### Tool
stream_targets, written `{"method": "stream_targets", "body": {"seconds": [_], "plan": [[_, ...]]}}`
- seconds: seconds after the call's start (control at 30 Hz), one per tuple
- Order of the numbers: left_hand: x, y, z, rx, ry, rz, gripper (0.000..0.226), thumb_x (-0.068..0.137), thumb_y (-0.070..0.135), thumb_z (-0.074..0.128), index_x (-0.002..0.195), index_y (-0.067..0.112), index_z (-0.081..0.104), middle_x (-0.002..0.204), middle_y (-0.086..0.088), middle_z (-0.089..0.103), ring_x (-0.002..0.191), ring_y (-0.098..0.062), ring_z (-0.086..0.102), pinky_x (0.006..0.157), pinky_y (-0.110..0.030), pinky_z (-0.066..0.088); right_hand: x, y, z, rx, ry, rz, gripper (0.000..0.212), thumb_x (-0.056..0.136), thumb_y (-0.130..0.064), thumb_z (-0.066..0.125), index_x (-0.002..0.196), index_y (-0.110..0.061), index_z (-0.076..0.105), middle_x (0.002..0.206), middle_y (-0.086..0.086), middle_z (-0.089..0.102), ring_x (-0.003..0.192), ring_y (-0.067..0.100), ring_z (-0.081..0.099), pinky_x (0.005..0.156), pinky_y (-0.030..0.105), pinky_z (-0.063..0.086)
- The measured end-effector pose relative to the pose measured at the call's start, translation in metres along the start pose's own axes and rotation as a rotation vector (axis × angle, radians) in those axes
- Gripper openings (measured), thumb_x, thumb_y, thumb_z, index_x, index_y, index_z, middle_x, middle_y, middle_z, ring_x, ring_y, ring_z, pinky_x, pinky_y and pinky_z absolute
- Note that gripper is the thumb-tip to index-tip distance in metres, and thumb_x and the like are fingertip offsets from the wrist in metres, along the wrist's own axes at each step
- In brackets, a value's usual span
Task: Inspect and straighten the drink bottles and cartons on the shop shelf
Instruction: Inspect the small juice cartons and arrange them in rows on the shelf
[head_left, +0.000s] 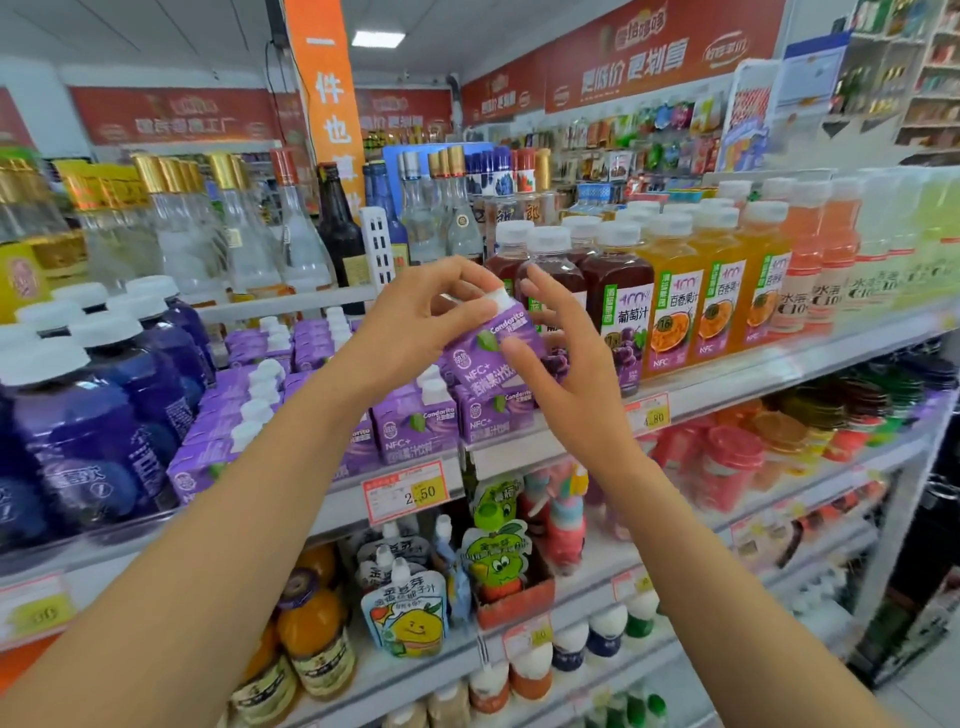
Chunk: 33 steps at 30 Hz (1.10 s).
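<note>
A small purple juice carton (491, 349) with a white cap is lifted and tilted above the rows of like purple cartons (415, 428) on the middle shelf. My left hand (423, 317) pinches its top near the cap. My right hand (563, 358) rests against its right side with fingers nearly straight. To the right stand dark grape juice bottles (615, 306) and orange juice bottles (672, 312) with white caps. Large blue bottles (98, 431) stand at the left.
Clear liquor bottles (249, 234) fill the upper shelf. A white shelf rail (779, 371) carries price tags (408, 491). Drink pouches (408, 608) and small bottles sit on lower shelves. An orange banner (327, 98) hangs behind.
</note>
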<state>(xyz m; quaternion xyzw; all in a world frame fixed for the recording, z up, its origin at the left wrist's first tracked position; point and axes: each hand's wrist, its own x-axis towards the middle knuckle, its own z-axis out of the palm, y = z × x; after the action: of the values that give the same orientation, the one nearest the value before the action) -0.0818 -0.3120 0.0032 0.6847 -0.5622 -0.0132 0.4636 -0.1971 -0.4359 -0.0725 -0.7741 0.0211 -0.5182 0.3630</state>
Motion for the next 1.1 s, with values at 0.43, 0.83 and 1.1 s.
{"method": "stream_targets", "body": {"seconds": [0.43, 0.83, 1.1], "plan": [[-0.077, -0.002, 0.017, -0.358, 0.122, -0.334, 0.007, 0.090, 0.018, 0.068, 0.096, 0.016, 0.071, 0.079, 0.000, 0.073, 0.070, -0.006, 0.069, 0.068, -0.017, 0.054, -0.042, -0.024, -0.018, 0.430, -0.287, 0.275, 0.057, 0.089, -0.019, 0.070, 0.141, -0.030, 0.048, 0.138, -0.005, 0.051, 0.103, 0.014, 0.066, 0.081, 0.032, 0.058], [-0.104, 0.011, 0.025, -0.332, 0.174, -0.341, 0.047, 0.079, 0.007, 0.078, 0.119, 0.024, 0.061, 0.100, 0.000, 0.072, 0.079, -0.001, 0.067, 0.070, -0.013, 0.052, -0.067, -0.019, -0.030, 0.365, -0.358, 0.291, 0.041, 0.089, -0.034, 0.066, 0.128, -0.026, 0.057, 0.120, -0.001, 0.065, 0.109, 0.014, 0.064, 0.086, 0.033, 0.054], [-0.113, 0.021, 0.029, -0.122, 0.054, -0.141, 0.051, 0.082, 0.019, 0.081, 0.125, 0.029, 0.057, 0.107, 0.008, 0.074, 0.091, -0.013, 0.070, 0.086, -0.029, 0.055, -0.066, -0.015, -0.026, 0.342, -0.408, 0.251, 0.045, 0.089, -0.028, 0.071, 0.132, -0.023, 0.059, 0.117, 0.004, 0.068, 0.096, 0.017, 0.065, 0.073, 0.033, 0.056]]}}
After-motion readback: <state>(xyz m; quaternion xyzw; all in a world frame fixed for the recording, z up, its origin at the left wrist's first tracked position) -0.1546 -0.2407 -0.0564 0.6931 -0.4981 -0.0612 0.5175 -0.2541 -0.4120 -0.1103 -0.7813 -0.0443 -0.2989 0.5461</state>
